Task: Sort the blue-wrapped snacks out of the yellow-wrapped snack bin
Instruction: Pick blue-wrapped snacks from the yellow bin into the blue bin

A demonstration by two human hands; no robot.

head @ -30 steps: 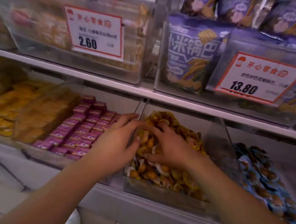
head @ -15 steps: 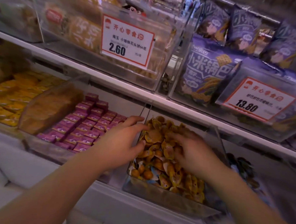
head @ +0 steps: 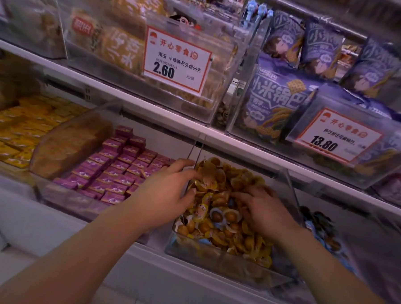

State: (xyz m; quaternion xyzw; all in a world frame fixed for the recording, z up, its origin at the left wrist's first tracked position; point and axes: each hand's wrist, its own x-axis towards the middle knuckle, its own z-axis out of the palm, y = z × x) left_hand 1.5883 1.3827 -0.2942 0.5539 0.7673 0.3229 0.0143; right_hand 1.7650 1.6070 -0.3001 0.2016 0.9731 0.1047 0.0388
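Both hands' grip unclear, left hand [head: 167, 192] and right hand [head: 265, 212] in shelf [head: 219, 134] bin [head: 224, 262].

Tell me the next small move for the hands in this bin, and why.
Probably the right hand should pinch the blue-wrapped snack just left of its fingertips: it lies exposed among yellow-wrapped snacks, while the left hand rests at the bin's edge.

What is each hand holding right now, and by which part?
It cannot be told. Both the left hand and right hand rest with fingers in the yellow-wrapped snacks; no grip on any single wrapper shows.
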